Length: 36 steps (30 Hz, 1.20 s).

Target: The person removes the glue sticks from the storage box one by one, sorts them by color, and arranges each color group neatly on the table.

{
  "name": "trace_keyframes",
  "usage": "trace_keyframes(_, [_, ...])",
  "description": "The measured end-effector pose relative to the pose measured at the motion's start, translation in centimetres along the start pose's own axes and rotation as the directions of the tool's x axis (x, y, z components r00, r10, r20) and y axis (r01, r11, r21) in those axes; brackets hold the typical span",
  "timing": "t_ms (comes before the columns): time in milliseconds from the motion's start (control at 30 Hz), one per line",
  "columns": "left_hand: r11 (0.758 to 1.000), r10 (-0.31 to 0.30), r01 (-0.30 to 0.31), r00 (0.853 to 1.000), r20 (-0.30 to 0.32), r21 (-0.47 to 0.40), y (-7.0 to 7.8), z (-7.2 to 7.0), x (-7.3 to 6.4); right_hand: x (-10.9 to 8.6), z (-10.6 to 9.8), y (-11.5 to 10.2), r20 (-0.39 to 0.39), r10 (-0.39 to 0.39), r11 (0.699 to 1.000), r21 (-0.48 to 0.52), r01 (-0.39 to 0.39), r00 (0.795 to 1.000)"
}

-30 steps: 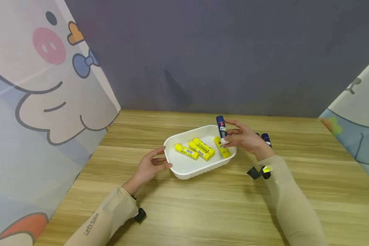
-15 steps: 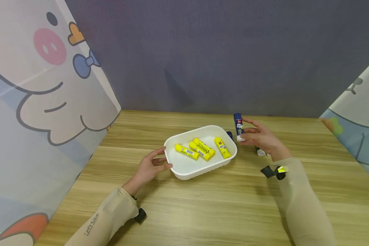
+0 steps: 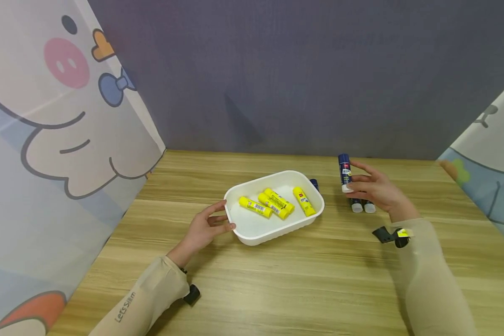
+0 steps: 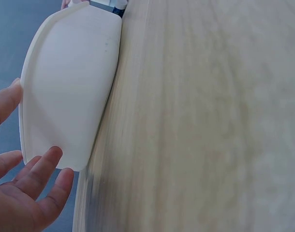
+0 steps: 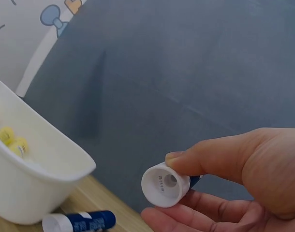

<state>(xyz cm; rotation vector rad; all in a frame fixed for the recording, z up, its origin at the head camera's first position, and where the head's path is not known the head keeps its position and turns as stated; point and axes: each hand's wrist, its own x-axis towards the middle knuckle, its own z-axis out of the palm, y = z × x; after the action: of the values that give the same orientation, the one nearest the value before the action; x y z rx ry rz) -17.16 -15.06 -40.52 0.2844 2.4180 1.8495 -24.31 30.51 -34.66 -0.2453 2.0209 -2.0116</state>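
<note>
My right hand (image 3: 378,191) pinches a navy glue stick (image 3: 345,171) by its white lower end, above the table. The right wrist view shows the hollow white base (image 5: 162,186) of that glue stick, with the thumb over it. Two more navy glue sticks with white ends lie side by side below this hand; the right one (image 3: 369,206) shows mostly its end. My left hand (image 3: 203,228) touches the left end of a white plastic basket (image 3: 252,240), its fingers spread and loosely extended. Several yellow glue sticks (image 3: 255,206) lie inside the basket.
Another navy glue stick (image 3: 314,184) lies behind the basket's right end, partly hidden by it. A dark grey panel (image 3: 277,79) stands along the back of the wooden table (image 3: 277,289). Cartoon-printed panels (image 3: 67,140) flank both sides.
My right hand has moved right with the navy glue stick, from over the basket to above the pair on the table. The left hand and the basket have stayed put.
</note>
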Motion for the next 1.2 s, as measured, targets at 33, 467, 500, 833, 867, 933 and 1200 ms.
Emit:
trace_keyframes(33, [1.000, 0.000, 0.000, 1.000, 0.000, 0.001, 0.0, 0.0, 0.0, -0.1, -0.2, 0.0, 0.001, 0.000, 1.000, 0.001, 0.000, 1.000])
trace_keyframes(467, [1.000, -0.029, 0.029, 1.000, -0.003, -0.007, 0.1, 0.1, -0.1, -1.5, -3.2, 1.5, 0.013, -0.036, 0.999, -0.002, 0.036, 0.999])
trace_keyframes(500, [0.999, -0.033, 0.032, 0.999, -0.004, -0.008, 0.1, 0.2, -0.1, -1.6, -3.5, 1.7, 0.010, -0.037, 0.999, 0.006, 0.037, 0.999])
trace_keyframes(833, [0.999, -0.043, 0.043, 0.999, -0.008, -0.011, 0.2, 0.1, -0.1, -2.3, -5.9, 3.0, -0.018, -0.034, 0.999, 0.016, 0.034, 0.999])
trace_keyframes(867, [0.999, -0.043, 0.043, 0.999, -0.009, -0.009, 0.2, 0.1, -0.1, -2.4, -6.1, 3.0, -0.019, -0.026, 1.000, 0.015, 0.026, 0.999])
trace_keyframes(933, [0.999, -0.046, 0.046, 0.999, -0.011, -0.006, 0.1, 0.1, -0.1, -2.6, -6.5, 3.3, -0.024, -0.014, 1.000, 0.015, 0.015, 1.000])
trace_keyframes(1200, [0.999, -0.037, 0.037, 0.999, -0.007, 0.001, 0.0, 0.2, 0.0, -3.2, -8.0, 4.3, -0.046, -0.001, 1.000, 0.031, 0.003, 0.999])
